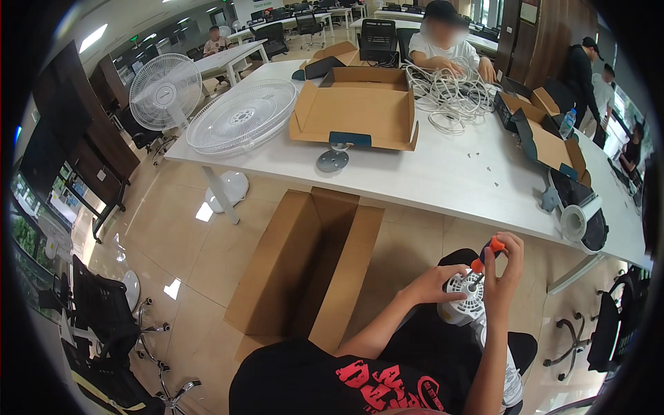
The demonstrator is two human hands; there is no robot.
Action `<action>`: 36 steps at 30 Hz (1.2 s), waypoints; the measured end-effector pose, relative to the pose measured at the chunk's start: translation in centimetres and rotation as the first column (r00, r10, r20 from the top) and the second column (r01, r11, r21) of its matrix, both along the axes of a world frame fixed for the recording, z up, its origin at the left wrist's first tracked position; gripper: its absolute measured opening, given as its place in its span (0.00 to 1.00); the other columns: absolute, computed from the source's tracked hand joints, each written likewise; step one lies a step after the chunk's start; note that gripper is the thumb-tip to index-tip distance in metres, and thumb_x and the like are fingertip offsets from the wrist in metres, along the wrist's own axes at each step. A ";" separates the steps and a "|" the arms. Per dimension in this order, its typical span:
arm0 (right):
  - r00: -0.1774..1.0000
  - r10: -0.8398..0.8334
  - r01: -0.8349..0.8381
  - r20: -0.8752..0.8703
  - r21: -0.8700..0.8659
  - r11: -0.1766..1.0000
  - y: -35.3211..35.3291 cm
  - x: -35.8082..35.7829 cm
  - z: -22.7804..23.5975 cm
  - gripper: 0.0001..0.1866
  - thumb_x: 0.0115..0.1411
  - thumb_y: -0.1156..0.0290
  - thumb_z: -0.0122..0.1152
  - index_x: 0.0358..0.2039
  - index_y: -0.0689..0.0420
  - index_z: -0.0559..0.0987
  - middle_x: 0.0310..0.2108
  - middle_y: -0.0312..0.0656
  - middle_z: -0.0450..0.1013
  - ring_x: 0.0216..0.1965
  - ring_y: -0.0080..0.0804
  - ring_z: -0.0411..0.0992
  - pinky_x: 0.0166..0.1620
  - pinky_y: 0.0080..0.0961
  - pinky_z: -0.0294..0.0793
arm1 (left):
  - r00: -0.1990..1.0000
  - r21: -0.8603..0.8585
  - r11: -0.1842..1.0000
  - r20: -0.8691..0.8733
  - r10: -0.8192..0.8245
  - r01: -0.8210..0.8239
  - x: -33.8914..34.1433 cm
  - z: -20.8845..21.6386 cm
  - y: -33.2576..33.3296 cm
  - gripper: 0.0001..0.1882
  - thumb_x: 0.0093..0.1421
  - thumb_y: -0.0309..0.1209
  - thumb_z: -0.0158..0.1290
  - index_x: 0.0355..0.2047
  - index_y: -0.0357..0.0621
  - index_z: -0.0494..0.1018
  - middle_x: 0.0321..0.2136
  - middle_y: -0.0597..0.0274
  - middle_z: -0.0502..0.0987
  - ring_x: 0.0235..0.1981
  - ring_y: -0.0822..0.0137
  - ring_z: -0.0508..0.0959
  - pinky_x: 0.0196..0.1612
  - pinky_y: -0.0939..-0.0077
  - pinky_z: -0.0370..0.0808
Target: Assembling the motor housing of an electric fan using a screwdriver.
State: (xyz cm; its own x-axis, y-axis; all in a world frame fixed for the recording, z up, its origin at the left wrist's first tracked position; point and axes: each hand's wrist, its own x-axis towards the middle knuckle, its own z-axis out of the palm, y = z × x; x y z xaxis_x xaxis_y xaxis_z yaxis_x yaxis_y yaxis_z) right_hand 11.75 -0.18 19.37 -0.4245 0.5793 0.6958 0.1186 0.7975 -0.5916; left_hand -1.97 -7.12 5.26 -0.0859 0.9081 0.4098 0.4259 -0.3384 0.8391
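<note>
In my lap stands a white fan motor housing with a slotted round face turned upward. My left hand is closed around its upper side, thumb and fingers at the slotted rim. A screwdriver with an orange and dark handle is pinched in the raised fingers of my right hand. Its shaft slants down to the housing's face near the middle. I cannot make out the exact spot where the tip sits. The lower part of the housing is partly hidden by my right forearm.
A white table runs ahead, bearing fan grilles, an open cardboard box, tangled white cables and a round metal disc. A tall open carton stands on the floor at my left. Another person sits across the table.
</note>
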 end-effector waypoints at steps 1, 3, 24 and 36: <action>1.000 -0.010 0.010 0.019 0.018 1.000 -0.1 0.0 -0.1 0.15 0.65 0.83 0.63 0.52 0.62 0.78 0.55 0.50 0.73 0.50 0.45 0.76 0.54 0.35 0.75 | 1.000 0.024 1.000 0.000 -0.009 0.009 0.0 0.1 0.0 0.32 0.60 0.49 0.69 0.58 0.44 0.74 0.49 0.50 0.84 0.51 0.49 0.84 0.55 0.59 0.79; 0.999 -0.021 0.019 0.037 0.038 0.999 -0.3 -0.1 -0.2 0.15 0.65 0.82 0.63 0.52 0.61 0.78 0.55 0.50 0.73 0.49 0.45 0.76 0.54 0.35 0.75 | 1.000 -0.004 1.000 0.002 -0.005 0.005 0.0 0.2 -0.1 0.32 0.60 0.49 0.69 0.58 0.44 0.74 0.50 0.50 0.84 0.51 0.49 0.84 0.55 0.59 0.79; 0.994 0.112 -0.113 0.017 0.119 0.986 -3.6 -1.3 0.8 0.16 0.66 0.82 0.61 0.55 0.60 0.79 0.61 0.50 0.72 0.56 0.48 0.76 0.58 0.37 0.75 | 0.987 -0.009 0.987 -0.017 0.160 -0.160 -0.4 0.5 -5.0 0.32 0.58 0.46 0.71 0.57 0.43 0.74 0.52 0.51 0.82 0.54 0.49 0.83 0.59 0.58 0.78; 0.963 0.268 -0.267 0.004 0.098 0.959 -7.2 -3.0 0.6 0.16 0.64 0.80 0.64 0.53 0.61 0.80 0.56 0.48 0.72 0.49 0.49 0.77 0.54 0.37 0.78 | 0.955 -0.023 0.956 -0.040 0.293 -0.294 -0.7 0.5 -9.8 0.34 0.58 0.47 0.71 0.58 0.41 0.74 0.54 0.49 0.81 0.54 0.47 0.82 0.59 0.56 0.78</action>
State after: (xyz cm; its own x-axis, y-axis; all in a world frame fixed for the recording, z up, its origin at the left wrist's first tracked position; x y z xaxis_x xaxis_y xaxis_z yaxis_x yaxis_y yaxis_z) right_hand 8.75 -7.40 20.02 -0.5479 0.3753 0.7476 -0.1118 0.8528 -0.5101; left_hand -2.68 -16.89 5.80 -0.3364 0.8563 0.3919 0.5325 -0.1703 0.8292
